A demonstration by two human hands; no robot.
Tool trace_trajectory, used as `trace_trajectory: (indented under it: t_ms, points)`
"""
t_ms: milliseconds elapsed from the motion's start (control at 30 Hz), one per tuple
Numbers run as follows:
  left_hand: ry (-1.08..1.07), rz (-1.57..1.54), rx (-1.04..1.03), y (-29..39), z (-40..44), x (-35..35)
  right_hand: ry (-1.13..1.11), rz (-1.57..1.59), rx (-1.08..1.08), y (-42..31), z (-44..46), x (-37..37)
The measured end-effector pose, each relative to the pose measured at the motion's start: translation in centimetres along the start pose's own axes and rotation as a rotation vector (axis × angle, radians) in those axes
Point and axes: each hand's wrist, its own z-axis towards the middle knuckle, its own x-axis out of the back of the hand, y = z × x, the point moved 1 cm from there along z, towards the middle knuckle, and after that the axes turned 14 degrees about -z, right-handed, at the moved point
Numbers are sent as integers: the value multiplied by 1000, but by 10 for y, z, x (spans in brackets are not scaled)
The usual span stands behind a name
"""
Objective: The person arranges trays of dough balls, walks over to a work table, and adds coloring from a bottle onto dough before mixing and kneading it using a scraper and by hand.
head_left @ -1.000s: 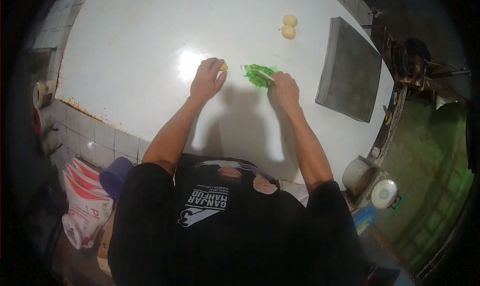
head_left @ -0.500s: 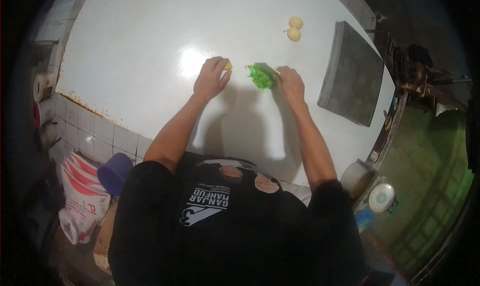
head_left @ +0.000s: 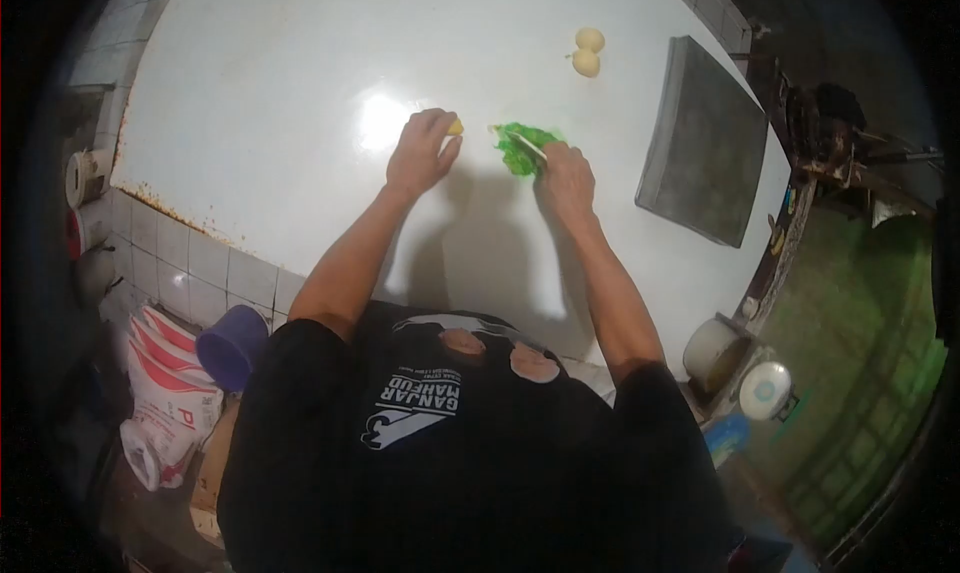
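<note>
My left hand (head_left: 423, 155) is curled on the white tabletop around a small yellow lump of dough (head_left: 456, 128), which shows past the fingertips. To its right lies a bright green, sticky-looking mass (head_left: 522, 161) with some yellow at its left end; it looks like coloured dough. My right hand (head_left: 567, 178) is closed on a flat scraper (head_left: 527, 145), seen nearly edge-on over the green mass. The fingers hide its grip end. Farther back, two pale yellow dough balls (head_left: 587, 53) touch each other.
A dark grey flat slab (head_left: 703, 143) lies at the right side of the white table (head_left: 270, 103). Below the right edge stand a pot (head_left: 715, 353) and a white lid (head_left: 766, 390). At lower left are a purple bucket (head_left: 232, 348) and a white-and-red sack (head_left: 172, 403).
My right hand has shifted slightly left and turned the scraper from showing its broad face to nearly edge-on over the green mass. My left hand has stayed almost still.
</note>
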Motion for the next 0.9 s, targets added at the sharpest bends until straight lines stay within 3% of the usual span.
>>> trace_trajectory:
  t_ms: [133,200,333,400,500,533,633,767,867,900]
  points:
    - [19,-18,9,-2,6,0,-71,35,-12,-6,10,17]
    - [23,-23,-11,-5,6,4,13,158,-170,-32,10,32]
    - [49,-28,-6,2,13,2,-46,122,-57,-64,-6,-54]
    - [36,-38,7,0,13,6,41,220,-221,-80,-8,-61]
    - [34,-48,12,2,12,4,66,366,-357,-42,-10,-51]
    - [33,-53,6,3,13,3,-72,655,-592,-31,-8,-32]
    - [34,-49,17,0,8,2,-225,512,-663,-9,-20,-20]
    - [43,-26,-6,-1,13,4,-61,576,-696,4,-42,3]
    - [16,-35,9,1,9,3,-79,651,-965,32,-59,29]
    - [15,-29,18,1,12,3,-72,648,-968,45,-65,21]
